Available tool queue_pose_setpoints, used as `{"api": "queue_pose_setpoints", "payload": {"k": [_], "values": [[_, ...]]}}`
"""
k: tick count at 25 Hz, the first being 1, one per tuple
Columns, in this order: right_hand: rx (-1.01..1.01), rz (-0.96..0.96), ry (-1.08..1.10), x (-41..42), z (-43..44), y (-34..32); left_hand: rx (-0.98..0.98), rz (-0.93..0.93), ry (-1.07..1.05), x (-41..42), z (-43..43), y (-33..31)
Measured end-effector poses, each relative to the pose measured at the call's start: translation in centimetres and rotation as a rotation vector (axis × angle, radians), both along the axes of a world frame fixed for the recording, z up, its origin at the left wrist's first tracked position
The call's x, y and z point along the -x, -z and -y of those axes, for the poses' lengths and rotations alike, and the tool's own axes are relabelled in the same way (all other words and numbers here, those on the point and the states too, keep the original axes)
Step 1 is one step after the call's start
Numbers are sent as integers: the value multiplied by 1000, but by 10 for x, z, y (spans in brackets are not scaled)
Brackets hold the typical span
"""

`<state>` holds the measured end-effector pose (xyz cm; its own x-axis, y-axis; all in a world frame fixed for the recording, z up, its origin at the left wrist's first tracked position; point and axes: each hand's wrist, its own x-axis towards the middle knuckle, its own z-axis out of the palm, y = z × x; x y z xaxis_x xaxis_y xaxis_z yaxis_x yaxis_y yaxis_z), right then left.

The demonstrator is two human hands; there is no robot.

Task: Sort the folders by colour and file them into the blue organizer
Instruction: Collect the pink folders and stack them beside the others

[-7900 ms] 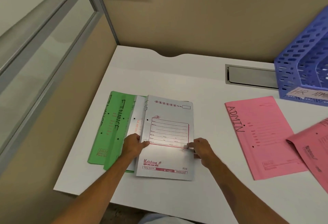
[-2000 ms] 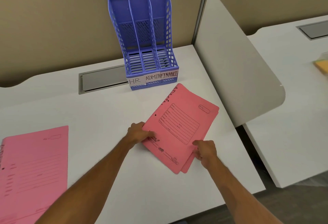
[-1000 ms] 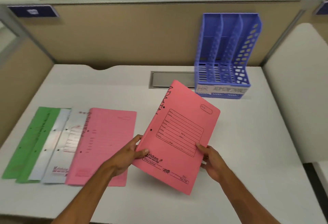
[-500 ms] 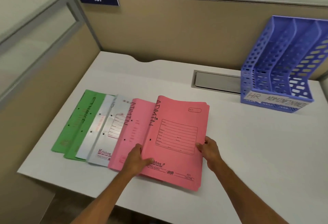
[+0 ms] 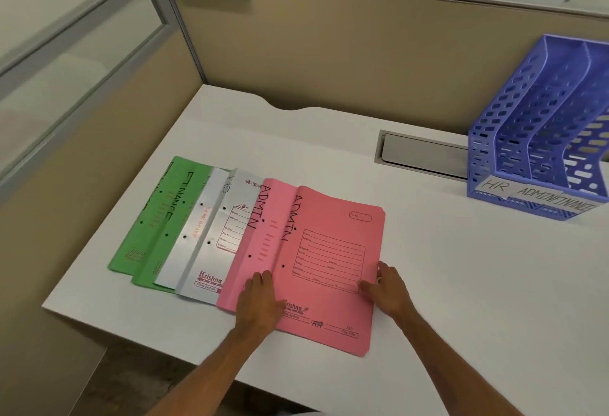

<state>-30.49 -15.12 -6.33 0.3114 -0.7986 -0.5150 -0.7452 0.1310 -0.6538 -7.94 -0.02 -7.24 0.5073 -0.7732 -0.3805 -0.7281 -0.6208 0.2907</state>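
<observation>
Since your green folders (image 5: 155, 218), white folders (image 5: 211, 237) and pink folders (image 5: 263, 244) lie fanned by colour on the desk (image 5: 478, 300), left hand (image 5: 260, 303) flat on the top pink folder (image 5: 329, 267), right hand (image 5: 390, 290) pinching its edge, sorting looks done, but the blue organizer (image 5: 534, 139) looks empty, so filing's all left.

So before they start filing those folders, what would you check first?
1. Colours grouped: ok. The green folders, white folders and pink folders lie fanned on the desk, each colour together.
2. Organizer slots free: ok; visible slots of the blue organizer hold nothing.
3. Slot labels readable: ok; HR, ADMIN, FINANCE.
4. Left hand steadying the pile: ok, it rests flat on the top pink folder.
5. Right hand gripping that folder's right edge: cannot tell.
</observation>
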Motion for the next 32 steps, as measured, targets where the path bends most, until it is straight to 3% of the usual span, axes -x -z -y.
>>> {"api": "queue_pose_setpoints", "payload": {"k": [7, 24, 32], "values": [[119, -212, -128, -1, -14, -3, 92, -8, 29, -9, -13, -5], [207, -35, -452, -39, -37, -31, 234, -172, -178, -2, -71, -61], [15, -182, -621, -46, -57, -14, 29, -486, -149, -6, -32, -51]]}}
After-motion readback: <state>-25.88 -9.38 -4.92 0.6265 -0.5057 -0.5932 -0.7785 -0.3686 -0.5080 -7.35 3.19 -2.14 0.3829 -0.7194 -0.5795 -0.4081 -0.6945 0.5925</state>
